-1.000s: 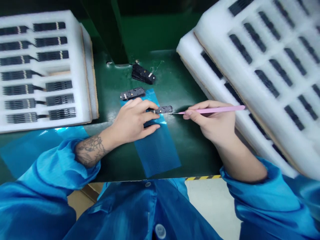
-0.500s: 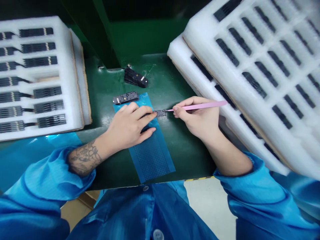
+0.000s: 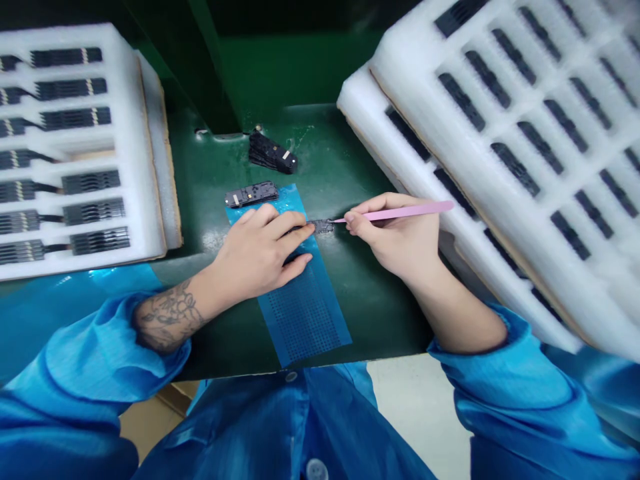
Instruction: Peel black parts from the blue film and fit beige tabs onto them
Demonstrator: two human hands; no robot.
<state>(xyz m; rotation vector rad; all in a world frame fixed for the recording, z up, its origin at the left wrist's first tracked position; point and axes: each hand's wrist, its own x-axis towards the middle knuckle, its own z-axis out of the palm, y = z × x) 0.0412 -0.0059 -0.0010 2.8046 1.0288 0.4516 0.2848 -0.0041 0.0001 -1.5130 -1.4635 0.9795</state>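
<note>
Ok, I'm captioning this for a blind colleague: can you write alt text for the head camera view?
The right hand points pink tweezers at a small black part touching the left hand on a blue film sheet, on a green bench between two white foam trays of black parts.

The table (image 3: 370, 293) is finished in glossy green paint, and the blue film (image 3: 305, 320) is made of thin, shiny, translucent plastic. The trays (image 3: 135, 153) are cut from rough, matt white foam. A smooth pink coating is seen on the tweezers (image 3: 395, 213), and a glossy woven cloth on the blue sleeve (image 3: 85, 380).
</note>
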